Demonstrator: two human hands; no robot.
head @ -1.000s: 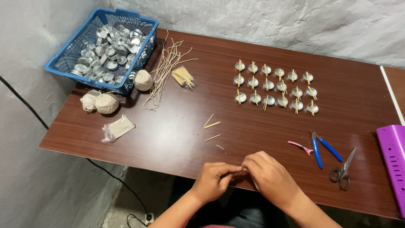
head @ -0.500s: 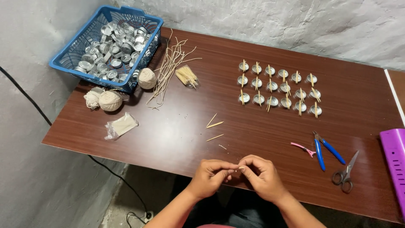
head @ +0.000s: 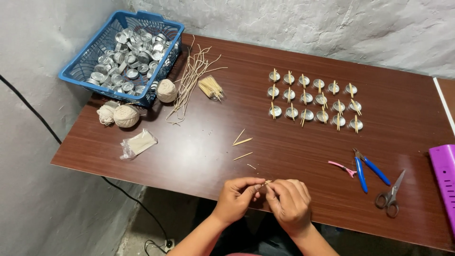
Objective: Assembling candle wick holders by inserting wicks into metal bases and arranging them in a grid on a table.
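The small wooden stick [head: 267, 182] is pinched between the fingertips of the left hand [head: 237, 199] and the right hand [head: 289, 204], both closed on it at the near edge of the brown table [head: 199, 156]; its long axis runs roughly left to right, tilted slightly up to the right. Far left of the stick, the blue basket [head: 76, 71] is full of small metal cups, with more cups in rows beyond the stick. Compared with half a second ago, the hands are at the same spot.
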